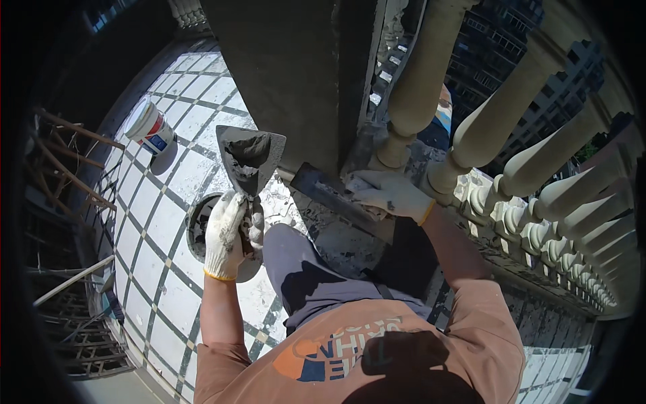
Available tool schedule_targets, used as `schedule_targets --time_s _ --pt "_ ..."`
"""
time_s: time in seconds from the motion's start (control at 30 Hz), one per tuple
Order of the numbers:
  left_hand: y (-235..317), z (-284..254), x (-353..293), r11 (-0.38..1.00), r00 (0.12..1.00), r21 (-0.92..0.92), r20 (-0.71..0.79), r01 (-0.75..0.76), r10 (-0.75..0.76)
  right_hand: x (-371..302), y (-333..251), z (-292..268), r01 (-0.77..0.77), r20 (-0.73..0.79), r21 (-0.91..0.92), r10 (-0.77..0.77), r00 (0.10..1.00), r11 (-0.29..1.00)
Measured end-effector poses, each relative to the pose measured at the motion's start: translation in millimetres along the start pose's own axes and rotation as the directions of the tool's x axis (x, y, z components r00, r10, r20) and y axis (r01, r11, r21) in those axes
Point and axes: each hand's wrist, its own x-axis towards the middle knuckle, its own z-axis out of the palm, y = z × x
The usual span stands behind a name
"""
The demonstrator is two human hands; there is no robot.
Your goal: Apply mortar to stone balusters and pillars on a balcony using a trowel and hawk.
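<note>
My left hand (pixel 225 236), in a white knit glove smeared with grey, is closed round the handle of a brick trowel (pixel 272 156). A lump of wet grey mortar (pixel 247 149) lies on the trowel's blade. My right hand (pixel 393 193), gloved alike, grips a long dark plastering trowel (pixel 326 192); its handle is hidden under my fingers. The plastering trowel is at the foot of a grey rendered pillar (pixel 289 74). Whether its blade touches the pillar, I cannot tell. Just behind my left hand sits a round dark tub (pixel 194 232), partly hidden.
A stone balustrade (pixel 427 74) with bulging balusters runs along my right. A white bucket (pixel 142 121) stands on the pale tiled floor (pixel 145 202) at the far left. Wooden and metal frames (pixel 74 158) are at the left edge. Mortar scraps (pixel 279 202) litter the floor before my knee.
</note>
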Motion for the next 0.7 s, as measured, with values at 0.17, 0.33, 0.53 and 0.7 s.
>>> schedule_targets --time_s 0.17,0.33,0.53,0.7 --pt "-30.9 14.3 6.0 0.995 0.998 -0.094 -0.052 -0.036 0.031 17.3 19.5 37.2 -0.053 0.165 0.246 0.013 0.986 0.968" --pt "-87.5 22.8 20.7 0.864 0.965 0.504 -0.235 0.019 0.117 34.1 15.8 72.1 0.099 0.219 0.229 -0.15 0.964 0.968" --pt "-134.0 21.7 28.2 -0.082 0.787 0.943 0.315 -0.322 0.53 40.4 27.7 110.4 0.213 0.036 -0.114 -0.21 0.977 0.97" --pt "-144.2 8.8 28.0 0.504 0.889 0.813 0.035 -0.292 0.457 40.2 33.4 127.0 0.001 0.089 0.02 -0.002 0.996 1.0"
